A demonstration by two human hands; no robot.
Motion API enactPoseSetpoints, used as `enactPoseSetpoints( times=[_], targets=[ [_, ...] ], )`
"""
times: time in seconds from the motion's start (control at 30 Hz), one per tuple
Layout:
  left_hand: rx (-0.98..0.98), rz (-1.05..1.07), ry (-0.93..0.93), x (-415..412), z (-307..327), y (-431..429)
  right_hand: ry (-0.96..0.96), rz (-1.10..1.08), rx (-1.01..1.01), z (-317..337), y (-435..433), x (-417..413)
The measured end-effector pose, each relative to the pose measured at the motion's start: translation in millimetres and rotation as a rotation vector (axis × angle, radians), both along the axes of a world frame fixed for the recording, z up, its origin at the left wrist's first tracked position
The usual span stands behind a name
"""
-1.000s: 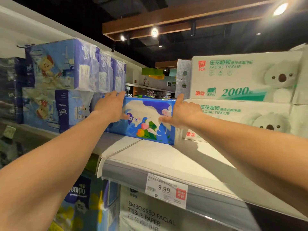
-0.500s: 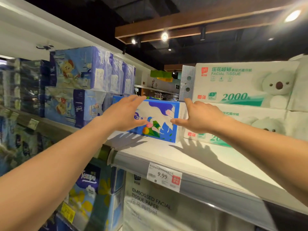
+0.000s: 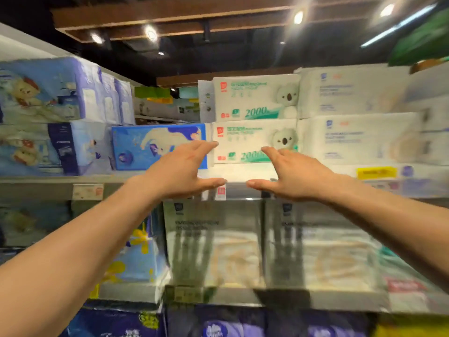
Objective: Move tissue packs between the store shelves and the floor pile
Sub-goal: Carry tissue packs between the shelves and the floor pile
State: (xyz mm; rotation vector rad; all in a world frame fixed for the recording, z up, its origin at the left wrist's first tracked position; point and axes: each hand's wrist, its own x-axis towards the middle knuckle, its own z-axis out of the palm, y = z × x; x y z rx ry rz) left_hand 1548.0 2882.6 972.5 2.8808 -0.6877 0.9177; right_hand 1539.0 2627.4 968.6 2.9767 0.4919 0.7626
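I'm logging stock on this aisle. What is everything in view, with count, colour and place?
koala packs: two, white and green, upper shelf centre
blue illustrated pack: one, blue and white, upper shelf, left of koala packs
plain white packs: at least two, stacked right of koala packs
bear-print packs: several, blue and lilac, upper shelf left
clear-wrapped white packs: two, middle shelf
blue and yellow pack: one, middle shelf left
purple packs: several, bottom of view
left hand: one, open, empty, before upper shelf
right hand: one, open, empty, before upper shelf

Blue rectangular plastic tissue pack [image 3: 145,147] in front of me has white splotches; the white plastic pack [image 3: 243,139] beside it's got green lettering, grey koala.
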Motion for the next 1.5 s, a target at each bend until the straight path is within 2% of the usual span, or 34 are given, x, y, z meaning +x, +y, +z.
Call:
enactPoseSetpoints(
  times=[0.17, 0.4, 0.73, 1.0, 1.2, 1.5],
  targets=[
    [0.040, -0.207, 0.144, -40, -30, -67, 0.075, -0.139, 0.019, -31, -56, -90],
    [0.069, -0.518, 0.225, -117, -70, -212, 0.126, -0.348, 0.078, -70, -177, -231],
    [0.126, -0.989, 0.374, -295, -157, -516, 0.261, -0.860, 0.306, -150, -404, -510],
    [0.239, -1.208, 0.537, -456, -216, -752, 0.424, -1.300, 0.439, -186, -559, -722],
    [0.363, -1.399, 0.538, -545, -237, -898, 0.391, -1.502, 0.530, -213, -660, -817],
    [0.447, -1.691, 0.537, -610, -263, -1155, 0.307, -1.777, 0.605, -239, -834, -878]
  ],
)
